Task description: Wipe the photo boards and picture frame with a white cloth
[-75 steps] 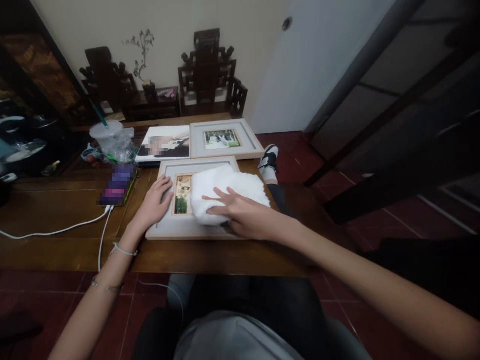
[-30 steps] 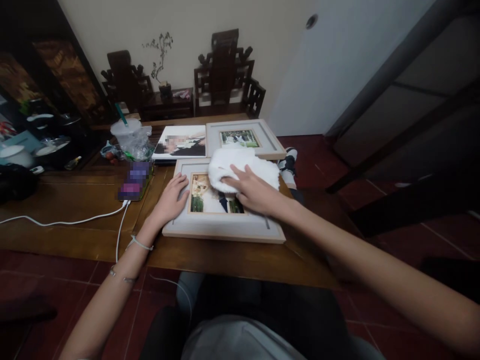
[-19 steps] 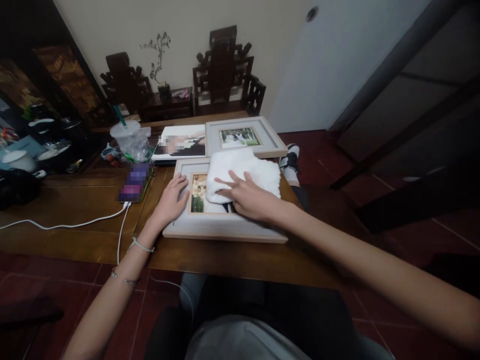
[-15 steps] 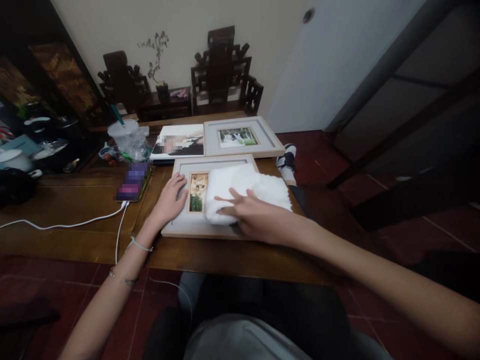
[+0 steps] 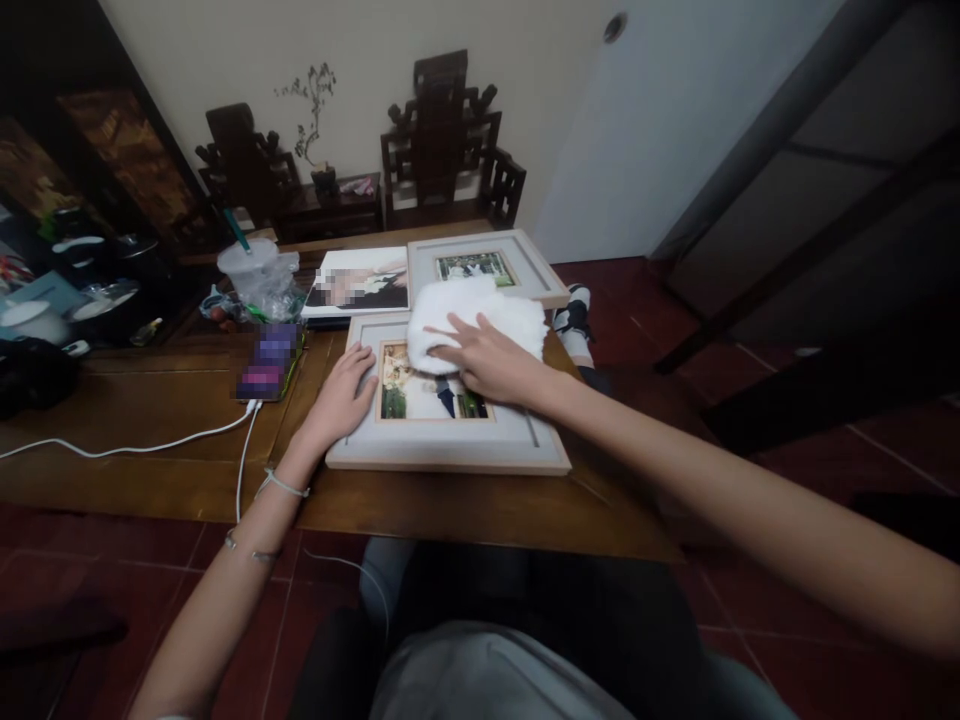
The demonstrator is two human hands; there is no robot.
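Observation:
A grey picture frame (image 5: 450, 455) with a photo in it lies flat near the front edge of the wooden table (image 5: 142, 440). My left hand (image 5: 341, 392) rests flat on the frame's left border, fingers spread. My right hand (image 5: 487, 362) presses a white fluffy cloth (image 5: 469, 312) down onto the frame's far edge, fingers stretched out over the cloth. The cloth hides the frame's upper border and part of the second frame behind it.
A second grey frame (image 5: 525, 262) and an unframed photo print (image 5: 360, 283) lie further back. A phone (image 5: 268, 360) on a white cable (image 5: 135, 447) sits left of the frame, beside a plastic cup with a straw (image 5: 247, 265). Dark carved chairs (image 5: 442, 140) stand behind.
My right hand has slid the cloth from the near middle of the frame up to its far edge, uncovering the photo. My left hand has stayed on the left border.

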